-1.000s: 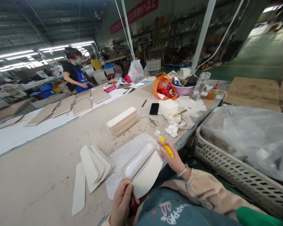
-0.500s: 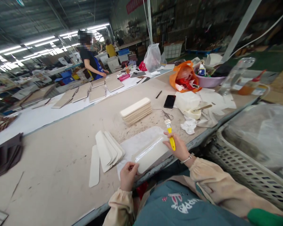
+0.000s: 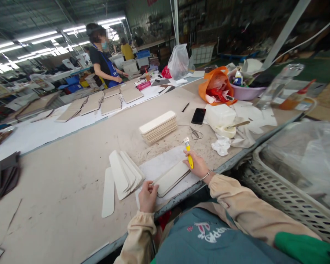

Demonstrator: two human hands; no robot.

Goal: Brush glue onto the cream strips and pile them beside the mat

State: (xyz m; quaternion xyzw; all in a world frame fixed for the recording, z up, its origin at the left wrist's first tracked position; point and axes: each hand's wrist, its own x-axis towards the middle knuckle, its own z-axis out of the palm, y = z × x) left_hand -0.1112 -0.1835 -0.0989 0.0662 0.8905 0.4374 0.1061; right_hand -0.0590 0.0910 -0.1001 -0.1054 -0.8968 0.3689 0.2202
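Holding the yellow-handled brush [image 3: 189, 151] with its bristles upward, the right hand [image 3: 199, 165] is wrapped around the handle, a little right of centre in the head view. The bristle end points away from the pale panel [image 3: 172, 178], probably so that it does not smear the surface while the free fingertips are at the panel's right end. The left hand [image 3: 147, 198], in the lower middle of the frame, has its thumb and fingers at the panel's left end; whether it pinches the panel or only presses on it, I cannot tell. The panel lies between the two hands, near the edge of the table [image 3: 68, 176], on a white sheet [image 3: 163, 160], which seems to serve for protecting the surface below. A dark line runs along the panel's near side, so another layer may be under it. At the left of the sheet, a fan of pale strips [image 3: 125, 174] lies with spread ends, perhaps because single pieces are then easier to pick, and one loose strip [image 3: 108, 193] lies just beside it. Higher in the frame stands a neat stack of boards [image 3: 158, 127], out of the way of the hands. The scissors [image 3: 196, 134] and the white tub [image 3: 221, 116] are to its right, presumably for a short reach.
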